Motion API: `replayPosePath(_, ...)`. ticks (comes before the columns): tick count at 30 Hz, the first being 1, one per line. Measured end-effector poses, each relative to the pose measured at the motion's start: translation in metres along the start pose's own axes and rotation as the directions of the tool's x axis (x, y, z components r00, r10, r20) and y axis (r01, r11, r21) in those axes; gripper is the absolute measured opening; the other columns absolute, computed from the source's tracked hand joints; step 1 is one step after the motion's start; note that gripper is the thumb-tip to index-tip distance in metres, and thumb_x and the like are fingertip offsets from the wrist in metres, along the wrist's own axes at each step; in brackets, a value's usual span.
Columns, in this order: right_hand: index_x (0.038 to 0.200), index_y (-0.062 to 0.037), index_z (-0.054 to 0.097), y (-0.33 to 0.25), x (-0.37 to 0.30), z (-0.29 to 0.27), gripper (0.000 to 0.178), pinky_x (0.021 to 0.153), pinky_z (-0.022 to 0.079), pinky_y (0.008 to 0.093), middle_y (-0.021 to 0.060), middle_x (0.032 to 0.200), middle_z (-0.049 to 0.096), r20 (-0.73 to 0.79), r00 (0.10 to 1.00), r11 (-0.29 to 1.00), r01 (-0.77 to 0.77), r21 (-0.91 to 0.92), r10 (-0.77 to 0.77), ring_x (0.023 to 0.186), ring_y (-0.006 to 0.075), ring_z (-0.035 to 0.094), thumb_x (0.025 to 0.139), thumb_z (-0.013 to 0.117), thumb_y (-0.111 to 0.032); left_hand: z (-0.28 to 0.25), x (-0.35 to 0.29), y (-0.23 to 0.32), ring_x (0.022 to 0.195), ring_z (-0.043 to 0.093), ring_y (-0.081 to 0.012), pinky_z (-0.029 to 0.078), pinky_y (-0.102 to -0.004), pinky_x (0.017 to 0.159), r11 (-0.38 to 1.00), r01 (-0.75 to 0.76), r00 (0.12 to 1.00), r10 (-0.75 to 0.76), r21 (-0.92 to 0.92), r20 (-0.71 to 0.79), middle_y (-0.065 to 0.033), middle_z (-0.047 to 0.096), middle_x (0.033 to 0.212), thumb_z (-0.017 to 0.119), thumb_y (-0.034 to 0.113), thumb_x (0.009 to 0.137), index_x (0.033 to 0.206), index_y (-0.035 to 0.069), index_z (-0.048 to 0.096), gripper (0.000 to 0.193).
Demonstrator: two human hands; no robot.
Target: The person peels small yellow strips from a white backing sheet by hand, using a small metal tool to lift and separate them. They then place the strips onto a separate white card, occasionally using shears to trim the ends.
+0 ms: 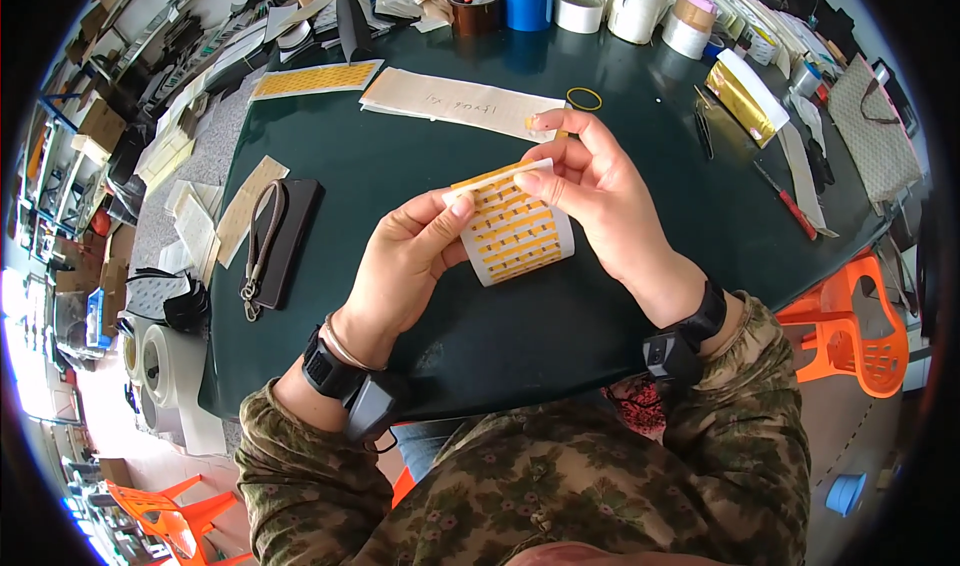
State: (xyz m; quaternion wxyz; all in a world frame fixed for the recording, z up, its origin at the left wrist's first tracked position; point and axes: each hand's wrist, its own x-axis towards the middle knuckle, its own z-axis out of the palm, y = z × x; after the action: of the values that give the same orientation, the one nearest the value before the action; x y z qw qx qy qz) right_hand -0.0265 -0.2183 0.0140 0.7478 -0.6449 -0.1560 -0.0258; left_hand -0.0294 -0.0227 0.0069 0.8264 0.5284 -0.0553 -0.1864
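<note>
Both hands hold a small white sheet [517, 228] with rows of yellow strips and dark marks, above the near middle of the dark green table [420, 156]. My left hand [405, 251] pinches its upper left corner between thumb and fingers. At the upper right corner, the thumb of my right hand [610, 201] presses on the front, with the index finger raised away. The sheet's lower part curls. Just beyond lies a long pale paper strip [450, 98] with handwriting on it. A similar yellow-patterned strip [315, 81] rests at the far left.
A dark phone-like case [290, 241] with a wrist strap lies at left. Tape rolls, including a blue one [527, 1], stand along the back. A red-handled tool [785, 201] and a gold foil roll [745, 101] are at right, beyond a yellow rubber band [584, 98].
</note>
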Motion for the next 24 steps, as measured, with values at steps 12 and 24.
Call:
replayPosePath(12, 0.110, -0.0076, 0.065, -0.013, -0.019, 0.031, 0.029, 0.069, 0.044, 0.0325, 0.0066, 0.085, 0.053, 0.366, 0.802, 0.288, 0.532, -0.796, -0.472, 0.077, 0.0250, 0.053, 0.081, 0.064, -0.002, -0.002, -0.004, -0.014, 0.075, 0.056, -0.0048, 0.047, -0.0203, 0.069, 0.908, -0.319, 0.948, 0.307, 0.271, 0.085, -0.0019, 0.064, 0.084, 0.050, 0.018, 0.099, 0.101, 0.001, 0.052, 0.017)
replayPosePath(24, 0.108, 0.0029, 0.059, -0.019, -0.003, -0.008, 0.029, 0.072, 0.042, 0.0279, 0.0022, 0.086, 0.053, 0.040, 0.999, 0.995, 0.026, 0.100, -0.030, 0.077, 0.0129, 0.052, 0.094, 0.048, -0.020, 0.008, -0.004, -0.001, 0.080, 0.058, -0.0053, 0.048, -0.0219, 0.070, 0.987, -0.148, 0.989, 0.148, 0.061, 0.011, 0.0000, 0.064, 0.091, 0.056, 0.015, 0.095, 0.115, 0.001, 0.054, 0.024)
